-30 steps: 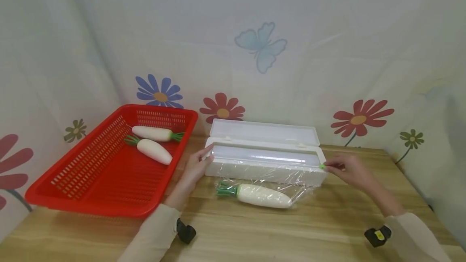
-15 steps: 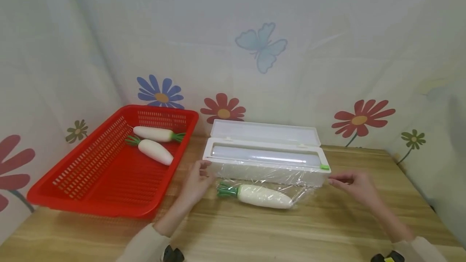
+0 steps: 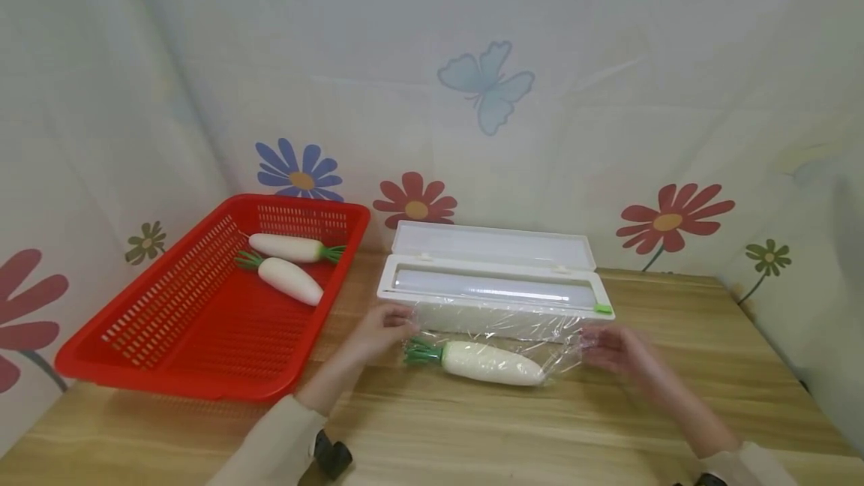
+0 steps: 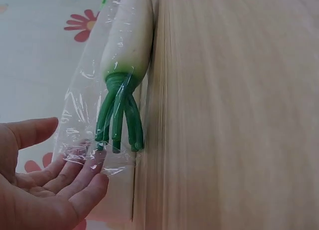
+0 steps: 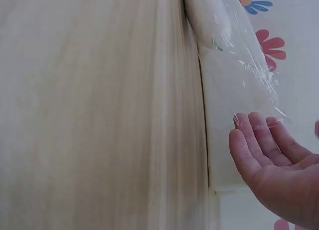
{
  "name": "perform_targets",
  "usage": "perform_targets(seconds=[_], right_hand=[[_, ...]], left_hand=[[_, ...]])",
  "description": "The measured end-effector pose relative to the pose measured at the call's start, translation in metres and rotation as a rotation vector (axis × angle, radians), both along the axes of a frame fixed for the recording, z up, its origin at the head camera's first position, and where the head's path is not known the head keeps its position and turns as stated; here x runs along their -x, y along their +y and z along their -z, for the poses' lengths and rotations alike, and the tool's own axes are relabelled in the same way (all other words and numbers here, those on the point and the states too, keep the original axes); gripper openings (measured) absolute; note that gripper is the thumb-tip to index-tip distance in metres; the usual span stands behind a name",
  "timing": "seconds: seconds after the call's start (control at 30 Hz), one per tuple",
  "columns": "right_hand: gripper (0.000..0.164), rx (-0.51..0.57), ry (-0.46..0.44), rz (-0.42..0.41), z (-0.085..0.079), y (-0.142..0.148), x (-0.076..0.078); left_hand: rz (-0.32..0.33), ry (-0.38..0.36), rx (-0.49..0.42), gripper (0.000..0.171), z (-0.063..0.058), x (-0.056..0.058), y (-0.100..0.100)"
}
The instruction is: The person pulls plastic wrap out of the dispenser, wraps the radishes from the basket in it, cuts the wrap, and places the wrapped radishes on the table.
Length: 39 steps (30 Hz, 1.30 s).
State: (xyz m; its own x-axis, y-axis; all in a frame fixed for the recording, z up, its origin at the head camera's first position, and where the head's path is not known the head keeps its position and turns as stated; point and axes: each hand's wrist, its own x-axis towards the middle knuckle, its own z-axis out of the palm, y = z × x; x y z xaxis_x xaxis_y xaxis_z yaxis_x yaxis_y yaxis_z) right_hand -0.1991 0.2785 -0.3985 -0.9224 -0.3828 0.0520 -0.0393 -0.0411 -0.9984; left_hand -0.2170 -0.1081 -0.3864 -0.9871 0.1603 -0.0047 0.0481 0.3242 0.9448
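Note:
A white radish [image 3: 493,364] with green stalks lies on the table under clear plastic wrap [image 3: 562,357], in front of a white wrap dispenser box [image 3: 496,319]. My left hand [image 3: 383,328] is at the wrap's left edge by the stalks; in the left wrist view its relaxed fingers [image 4: 82,182] touch the film, with the thumb apart. My right hand [image 3: 610,347] is at the wrap's right end, beyond the radish's tip. The right wrist view shows its fingers [image 5: 256,145] lightly bent under the film's edge. A green slide cutter [image 3: 603,309] sits at the box's right end.
On the left stands a red plastic basket [image 3: 290,373] with two more radishes [image 3: 290,280] in it. The box's lid [image 3: 493,246] is raised at the back, showing the film roll [image 3: 493,287]. A flower-printed cloth [image 3: 540,156] hangs behind the wooden table [image 3: 540,433].
My right hand has let go of the green slide cutter and come down and left to the wrap's right end. My left hand has left the box's corner for the wrap's left edge.

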Motion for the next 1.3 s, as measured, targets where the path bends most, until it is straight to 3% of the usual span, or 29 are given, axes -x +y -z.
perform_targets(seconds=[0.1,0.23,0.47,0.63,0.93,1.07,1.3], right_hand=[[0.032,-0.118,-0.037,0.094,-0.006,-0.011,-0.005],[0.046,-0.263,-0.047,0.176,-0.01,-0.018,-0.009],[0.046,-0.262,0.086,0.08,-0.002,-0.012,-0.014],[0.041,-0.298,0.104,0.07,-0.001,-0.01,-0.021],[0.032,-0.21,0.063,0.016,0.002,-0.007,-0.022],[0.022,-0.092,0.079,-0.08,0.003,-0.005,-0.022],[0.042,0.08,0.08,-0.282,0.006,0.005,-0.023]], left_hand=[[-0.002,-0.001,0.001,0.03,0.0,0.001,0.0],[0.0,0.026,-0.02,0.026,0.003,0.001,-0.003],[0.04,0.039,-0.049,0.017,0.005,-0.005,-0.007],[0.098,0.024,-0.072,0.014,0.002,-0.012,-0.011],[0.06,-0.096,-0.062,0.019,0.001,-0.017,-0.017],[0.086,-0.083,-0.05,0.017,0.001,-0.019,-0.02],[0.121,-0.05,0.02,0.014,-0.005,-0.027,-0.028]])
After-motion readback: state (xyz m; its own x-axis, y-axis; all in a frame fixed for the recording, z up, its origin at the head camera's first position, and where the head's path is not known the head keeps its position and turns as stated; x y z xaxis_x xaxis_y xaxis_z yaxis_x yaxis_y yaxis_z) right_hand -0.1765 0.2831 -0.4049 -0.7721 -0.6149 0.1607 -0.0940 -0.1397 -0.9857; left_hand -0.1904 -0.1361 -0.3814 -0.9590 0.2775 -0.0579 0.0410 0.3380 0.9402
